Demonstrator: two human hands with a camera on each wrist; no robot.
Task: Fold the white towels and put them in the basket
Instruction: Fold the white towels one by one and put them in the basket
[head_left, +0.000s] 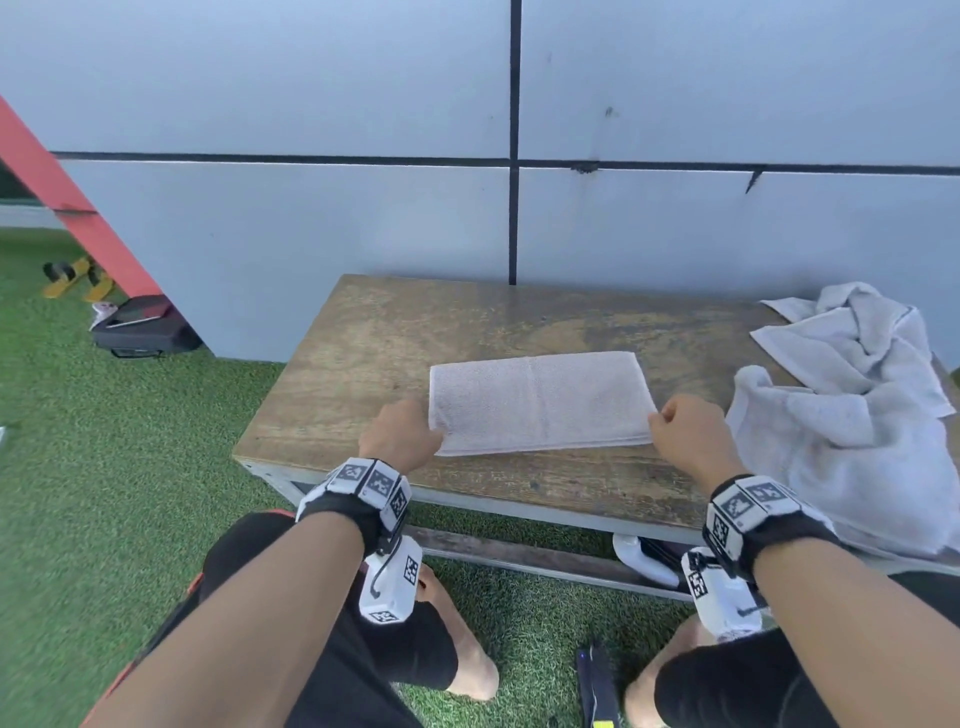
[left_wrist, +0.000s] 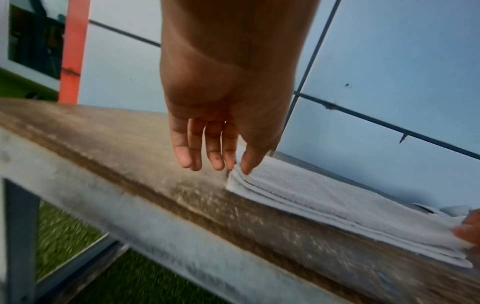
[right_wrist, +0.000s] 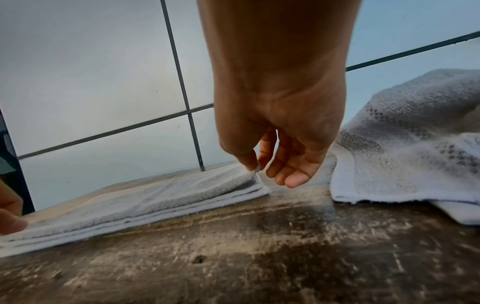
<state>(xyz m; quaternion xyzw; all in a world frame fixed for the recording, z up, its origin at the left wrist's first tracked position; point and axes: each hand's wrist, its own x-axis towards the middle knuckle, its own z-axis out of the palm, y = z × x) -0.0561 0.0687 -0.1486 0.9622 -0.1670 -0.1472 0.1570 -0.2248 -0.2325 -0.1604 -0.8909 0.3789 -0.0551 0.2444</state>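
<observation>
A white towel (head_left: 540, 402), folded into a flat rectangle of several layers, lies near the front of the wooden table (head_left: 363, 332). My left hand (head_left: 402, 434) pinches the towel's near left corner (left_wrist: 237, 170) between thumb and forefinger. My right hand (head_left: 688, 434) pinches the near right corner (right_wrist: 255, 170) the same way, with the other fingers hanging loose. A heap of unfolded white towels (head_left: 862, 410) lies at the table's right end, close to my right hand. No basket shows in any view.
A tiled grey wall (head_left: 363, 208) stands right behind the table. Green artificial grass (head_left: 104, 441) covers the ground. A dark bag (head_left: 143, 327) and a red slanted beam (head_left: 67, 197) sit at the far left. My knees are below the table's front edge.
</observation>
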